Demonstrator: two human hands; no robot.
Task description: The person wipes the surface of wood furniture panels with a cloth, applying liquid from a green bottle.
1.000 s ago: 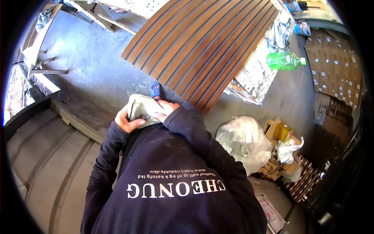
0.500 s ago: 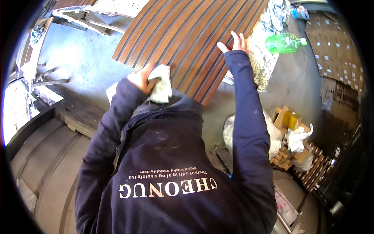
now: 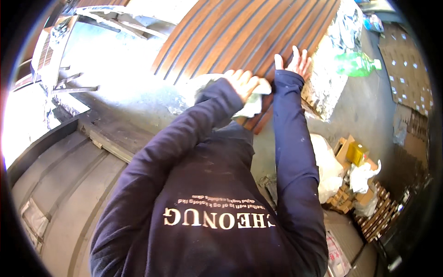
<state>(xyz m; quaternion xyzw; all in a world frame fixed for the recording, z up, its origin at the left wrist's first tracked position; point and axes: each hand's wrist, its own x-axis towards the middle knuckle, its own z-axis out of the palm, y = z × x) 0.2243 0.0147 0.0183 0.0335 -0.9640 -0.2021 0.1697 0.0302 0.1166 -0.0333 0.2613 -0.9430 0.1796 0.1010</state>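
Note:
A brown slatted wooden panel (image 3: 230, 34) with dark grooves lies before me, its near end close to my body. Across that near end, my left hand (image 3: 243, 84) is closed on a pale cloth (image 3: 253, 105), which rests against the slats. Part of the cloth is hidden under the hand and sleeve. At the panel's right edge my right hand (image 3: 297, 63) lies with its fingers spread, holding nothing.
Under the panel's right side is a paint-spattered board (image 3: 326, 90). A green plastic bottle (image 3: 357, 63) lies right of it. Cardboard sheets (image 3: 406, 64) stand further right. Below them sit a yellow can (image 3: 356, 153) and white bags (image 3: 327, 173). A wooden frame (image 3: 60, 51) stands far left.
My left hand has moved right along the panel's near end with the cloth. My right hand stays spread near the right edge. The whole view has shifted slightly.

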